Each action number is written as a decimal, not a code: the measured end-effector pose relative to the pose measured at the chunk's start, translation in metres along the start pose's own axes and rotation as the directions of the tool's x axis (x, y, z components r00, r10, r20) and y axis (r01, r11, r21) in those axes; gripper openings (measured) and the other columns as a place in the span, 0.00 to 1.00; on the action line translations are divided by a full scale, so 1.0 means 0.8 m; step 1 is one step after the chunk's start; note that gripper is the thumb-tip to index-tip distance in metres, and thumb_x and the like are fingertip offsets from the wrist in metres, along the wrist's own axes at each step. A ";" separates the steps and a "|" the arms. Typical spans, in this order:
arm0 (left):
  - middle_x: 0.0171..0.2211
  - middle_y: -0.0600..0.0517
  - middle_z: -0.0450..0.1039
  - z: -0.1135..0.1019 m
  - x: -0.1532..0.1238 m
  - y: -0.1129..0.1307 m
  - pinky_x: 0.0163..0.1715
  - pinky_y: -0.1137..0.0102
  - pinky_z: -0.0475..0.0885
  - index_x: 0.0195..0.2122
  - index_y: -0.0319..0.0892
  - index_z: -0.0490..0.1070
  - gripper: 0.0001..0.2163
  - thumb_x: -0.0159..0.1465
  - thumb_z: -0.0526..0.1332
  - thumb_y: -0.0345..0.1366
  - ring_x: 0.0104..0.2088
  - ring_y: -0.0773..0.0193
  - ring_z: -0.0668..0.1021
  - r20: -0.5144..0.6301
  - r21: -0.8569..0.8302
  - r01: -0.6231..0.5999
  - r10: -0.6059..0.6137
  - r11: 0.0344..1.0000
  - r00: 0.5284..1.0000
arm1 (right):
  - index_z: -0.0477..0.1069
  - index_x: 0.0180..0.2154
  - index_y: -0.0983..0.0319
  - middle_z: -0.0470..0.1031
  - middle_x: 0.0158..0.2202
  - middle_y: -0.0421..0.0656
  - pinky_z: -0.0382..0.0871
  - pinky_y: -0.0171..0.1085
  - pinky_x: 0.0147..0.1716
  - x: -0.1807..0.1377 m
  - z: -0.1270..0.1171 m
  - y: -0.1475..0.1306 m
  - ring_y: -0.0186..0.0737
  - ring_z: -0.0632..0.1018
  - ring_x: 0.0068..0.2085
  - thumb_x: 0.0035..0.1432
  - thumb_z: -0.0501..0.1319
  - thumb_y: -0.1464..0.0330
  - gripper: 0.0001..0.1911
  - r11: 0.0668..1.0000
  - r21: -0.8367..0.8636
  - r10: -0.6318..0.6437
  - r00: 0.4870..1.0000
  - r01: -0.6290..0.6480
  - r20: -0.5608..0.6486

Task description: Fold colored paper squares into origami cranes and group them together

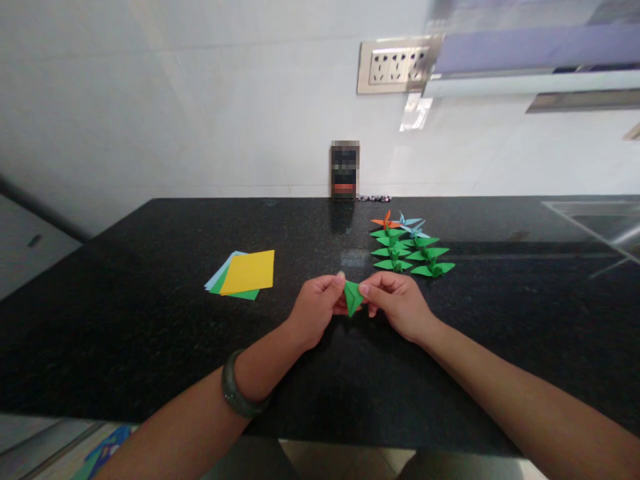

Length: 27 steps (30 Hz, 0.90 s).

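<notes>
Midway between the front and back edges of the desk (150, 320), two hands, left (317, 303) and right (400, 303), pinch one green folded paper (353, 293) from either side, fingers covering its edges; beyond the right hand, towards the back edge, stand one orange crane (387, 221), two blue cranes (416, 231) and at least six overlapping green cranes (434, 268); towards the left edge lie yellow, green and light-blue sheets (250, 272), overlapping, number unclear; one blurred dark block (345, 170) stands at the back edge.

Folded ppr (353, 297) looks matt, c'top (160, 347) glossy & stone-like, wall (225, 120) smooth
</notes>
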<state>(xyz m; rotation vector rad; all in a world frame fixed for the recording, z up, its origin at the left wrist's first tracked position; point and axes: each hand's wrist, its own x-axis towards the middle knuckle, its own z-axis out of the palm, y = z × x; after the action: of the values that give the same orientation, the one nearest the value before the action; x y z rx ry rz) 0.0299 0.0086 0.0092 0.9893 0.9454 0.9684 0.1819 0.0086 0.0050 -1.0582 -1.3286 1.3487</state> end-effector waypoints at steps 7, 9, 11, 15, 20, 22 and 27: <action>0.19 0.55 0.70 -0.003 0.002 -0.005 0.21 0.75 0.66 0.27 0.37 0.70 0.10 0.45 0.67 0.35 0.19 0.72 0.71 -0.021 0.176 -0.021 0.025 0.984 0.999 | 0.70 0.31 0.64 0.69 0.21 0.37 0.62 0.30 0.18 0.006 -0.002 0.010 0.28 0.67 0.19 0.44 0.65 0.61 0.14 1.000 -0.018 -0.006 0.997 0.005 -0.079; 0.16 0.56 0.67 -0.004 0.003 -0.006 0.18 0.76 0.63 0.23 0.37 0.71 0.08 0.47 0.66 0.36 0.16 0.73 0.67 -0.040 0.295 -0.049 0.063 0.954 0.997 | 0.70 0.36 0.63 0.69 0.25 0.37 0.63 0.31 0.20 0.006 -0.002 0.010 0.29 0.68 0.23 0.41 0.67 0.63 0.18 0.991 -0.104 -0.088 0.993 0.080 -0.079; 0.15 0.57 0.66 -0.005 0.003 -0.005 0.16 0.76 0.60 0.21 0.38 0.71 0.07 0.47 0.65 0.36 0.16 0.73 0.65 -0.034 0.387 -0.067 0.087 0.920 0.996 | 0.71 0.37 0.62 0.68 0.26 0.37 0.64 0.31 0.23 0.006 -0.002 0.009 0.29 0.68 0.24 0.41 0.67 0.66 0.18 0.971 -0.186 -0.165 0.983 0.149 -0.077; 0.15 0.56 0.65 -0.007 0.005 -0.001 0.16 0.77 0.57 0.23 0.37 0.71 0.08 0.50 0.64 0.38 0.16 0.74 0.64 -0.087 0.344 -0.098 0.135 0.934 0.987 | 0.71 0.38 0.63 0.64 0.20 0.34 0.63 0.31 0.21 0.004 -0.002 0.007 0.28 0.66 0.21 0.48 0.61 0.67 0.13 0.974 -0.190 -0.135 0.989 0.121 -0.060; 0.15 0.57 0.62 -0.011 0.009 -0.004 0.18 0.76 0.59 0.22 0.38 0.68 0.13 0.52 0.63 0.43 0.17 0.73 0.64 -0.112 0.155 -0.140 0.158 0.978 0.981 | 0.68 0.37 0.63 0.68 0.19 0.35 0.66 0.30 0.21 0.002 0.000 0.007 0.30 0.70 0.21 0.46 0.61 0.67 0.14 0.997 -0.073 0.004 1.000 -0.003 0.016; 0.14 0.57 0.61 -0.012 0.010 -0.007 0.19 0.76 0.60 0.20 0.38 0.66 0.15 0.52 0.62 0.45 0.17 0.74 0.64 -0.109 0.111 -0.138 0.150 0.984 0.983 | 0.67 0.37 0.62 0.69 0.20 0.35 0.65 0.30 0.21 0.001 0.002 0.008 0.29 0.71 0.21 0.44 0.62 0.69 0.14 0.999 -0.021 0.028 0.998 -0.027 0.060; 0.16 0.56 0.63 -0.010 0.009 -0.007 0.19 0.76 0.61 0.20 0.38 0.66 0.16 0.53 0.61 0.46 0.17 0.74 0.66 -0.092 0.048 -0.078 0.082 0.996 0.992 | 0.67 0.34 0.62 0.70 0.21 0.35 0.64 0.30 0.21 0.001 0.006 0.009 0.28 0.70 0.21 0.43 0.64 0.68 0.13 0.999 0.025 0.040 0.996 -0.042 0.077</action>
<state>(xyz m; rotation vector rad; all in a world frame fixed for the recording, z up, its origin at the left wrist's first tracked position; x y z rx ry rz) 0.0260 0.0159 0.0006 1.0322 1.0154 1.0730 0.1769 0.0083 -0.0019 -1.0304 -1.3471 1.4463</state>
